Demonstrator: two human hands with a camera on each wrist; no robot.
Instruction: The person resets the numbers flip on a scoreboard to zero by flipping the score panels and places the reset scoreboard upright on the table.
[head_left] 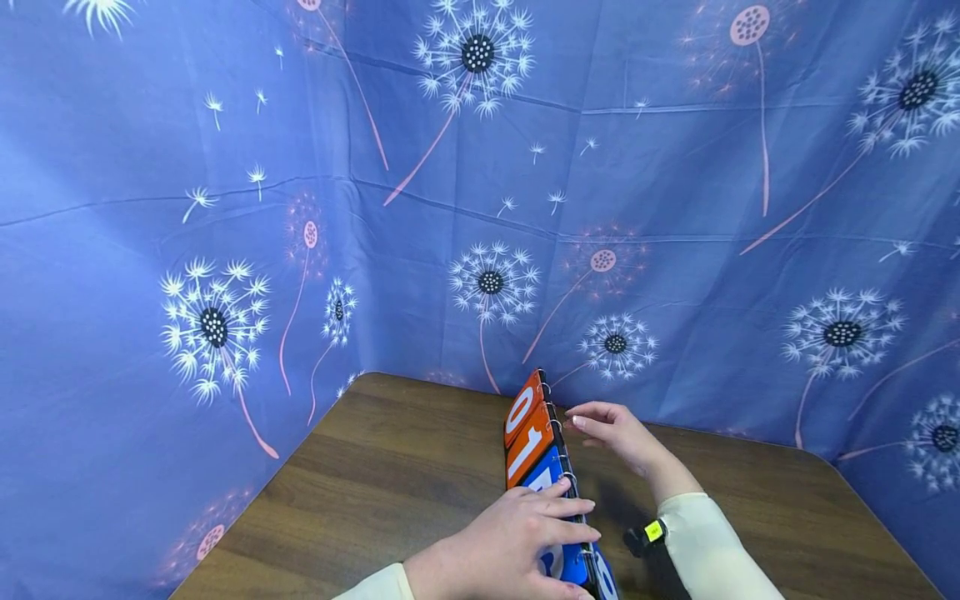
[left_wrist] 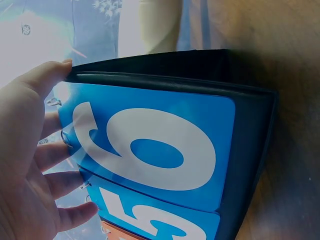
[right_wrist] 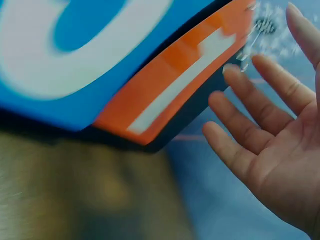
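A tabletop flip scoreboard [head_left: 530, 433] stands on the wooden table like a tent, with orange and blue number cards hung on metal rings along its top edge. My left hand [head_left: 517, 533] holds that top edge at the near, blue end, with the fingers laid across it. In the left wrist view the thumb of my left hand [left_wrist: 30, 130] touches the corner beside a large blue card [left_wrist: 210, 115]. My right hand [head_left: 618, 433] is beside the far end, its fingers spread. The right wrist view shows my right hand [right_wrist: 270, 135] near an orange card [right_wrist: 175, 75] with a 1, holding nothing.
The brown wooden table [head_left: 360, 467] spreads out around the scoreboard. Blue cloth [head_left: 420, 333] printed with dandelions hangs behind and to the left of it. A black strap with a yellow label [head_left: 655, 531] is at the right wrist.
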